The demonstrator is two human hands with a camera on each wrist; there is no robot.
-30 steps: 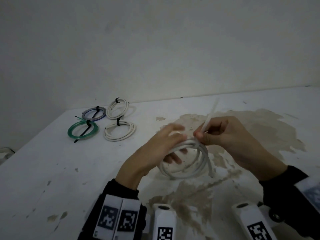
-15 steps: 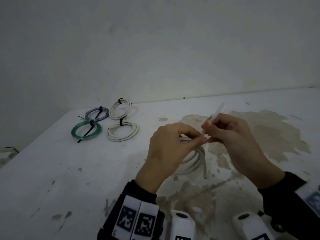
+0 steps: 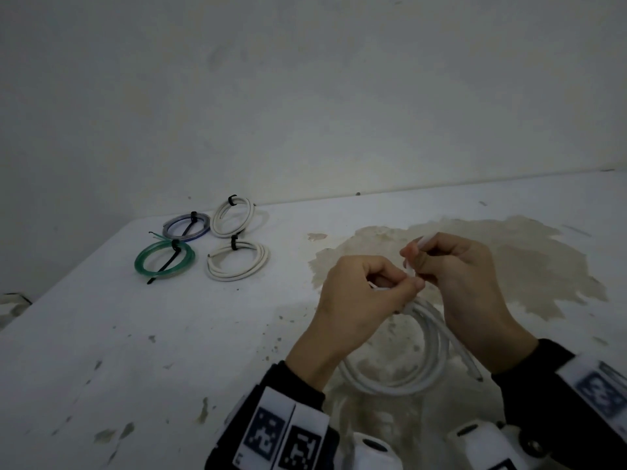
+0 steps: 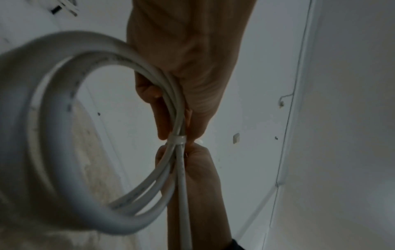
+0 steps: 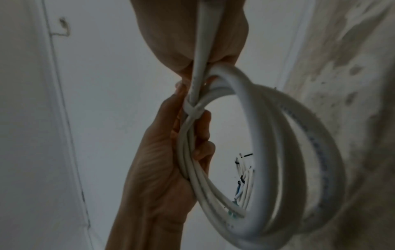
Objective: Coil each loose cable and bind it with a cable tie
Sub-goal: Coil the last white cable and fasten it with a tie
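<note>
Head view: over the stained white bench (image 3: 142,334), at about 5 o'clock in the picture, both hands work on a white cable coil (image 3: 425,364) held above the surface. The left hand (image 3: 359,307) has its fingers curled round the bunched turns at the top of the coil. The right hand (image 3: 454,276) pinches the tail of a white cable tie (image 3: 415,257), which rises toward 12 o'clock from where the hands meet. At 10 o'clock, well apart, lie four bound coils: a green one (image 3: 164,262), a bluish one (image 3: 186,225) and two white ones (image 3: 234,217) (image 3: 237,262), each with a black tie.

Left wrist view: the tie's band (image 4: 177,140) sits wrapped round the gathered strands, with fingertips of both hands right beside it. The cable looks fairly thick and springy; the turns fan apart toward 7 o'clock, so I judge it would spring open if let go.

Right wrist view: the left hand's palm and curled fingers (image 5: 200,133) clamp the strands below the band, and a loose cable end runs up through the right hand's grip toward 12 o'clock. The coil seems light, smooth-jacketed and likely slippery; the best hold is on the bundle right beside the tie, pulling the tail straight away from the head.
</note>
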